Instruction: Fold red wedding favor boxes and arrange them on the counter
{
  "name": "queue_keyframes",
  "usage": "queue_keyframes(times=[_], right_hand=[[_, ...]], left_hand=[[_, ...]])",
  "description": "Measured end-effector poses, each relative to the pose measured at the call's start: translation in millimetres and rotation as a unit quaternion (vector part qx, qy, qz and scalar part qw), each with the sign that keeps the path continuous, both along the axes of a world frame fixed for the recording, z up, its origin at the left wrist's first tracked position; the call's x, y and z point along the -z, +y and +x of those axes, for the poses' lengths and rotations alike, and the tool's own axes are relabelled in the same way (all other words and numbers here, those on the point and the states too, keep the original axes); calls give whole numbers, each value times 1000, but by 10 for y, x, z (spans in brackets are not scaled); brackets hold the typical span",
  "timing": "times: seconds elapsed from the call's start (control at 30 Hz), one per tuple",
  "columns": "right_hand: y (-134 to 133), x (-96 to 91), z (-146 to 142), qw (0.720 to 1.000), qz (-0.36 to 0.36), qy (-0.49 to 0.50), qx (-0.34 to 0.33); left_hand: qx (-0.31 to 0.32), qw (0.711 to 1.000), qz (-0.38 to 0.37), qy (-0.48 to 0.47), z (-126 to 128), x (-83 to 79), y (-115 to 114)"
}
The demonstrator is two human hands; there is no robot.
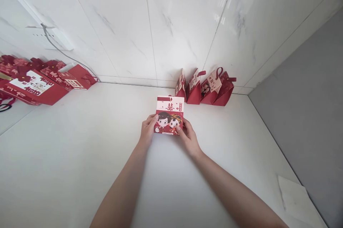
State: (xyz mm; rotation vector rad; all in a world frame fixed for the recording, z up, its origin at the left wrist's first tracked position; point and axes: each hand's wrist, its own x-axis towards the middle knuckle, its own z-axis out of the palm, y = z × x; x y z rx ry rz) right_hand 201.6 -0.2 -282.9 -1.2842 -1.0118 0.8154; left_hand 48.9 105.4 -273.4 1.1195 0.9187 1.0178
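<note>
Between my two hands is a red and pale pink wedding favor box (169,119), printed with a cartoon couple and a red double-happiness sign. It is held upright, facing me, over the white tabletop (93,149). My left hand (148,128) is closed on its left edge, thumb at the front. My right hand (189,137) grips the lower right side, its thumb pressed on the front. The fingers behind the box are mostly hidden. Just beyond it, against the wall, several folded red favor boxes (210,89) with ribbon loops stand in a row.
At the far left, several larger red gift boxes (40,81) lean together by the wall. A grey cable (57,47) hangs from a white wall socket (57,39) behind them. A grey panel (308,103) bounds the right side. A white sheet (297,196) lies near the lower right edge.
</note>
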Motion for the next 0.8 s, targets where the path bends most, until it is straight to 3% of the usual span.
queue_keyframes(times=[0.1,0.27,0.4,0.57,0.8], right_hand=[[-1,-5,12,999,8,-39,-4],[6,46,14,994,26,-98,-43],[-18,56,-26,993,20,-89,-71],[-43,49,-36,997,-12,-56,-44],[-27,72,-14,998,-36,-15,-43]], left_hand=[[-14,1000,-6,-5,12,-30,-13],[3,996,-78,-50,-9,-99,-5],[36,986,-139,-90,-68,-103,73],[37,963,-208,-170,-143,-100,158],[14,951,-193,-241,-202,-75,122]])
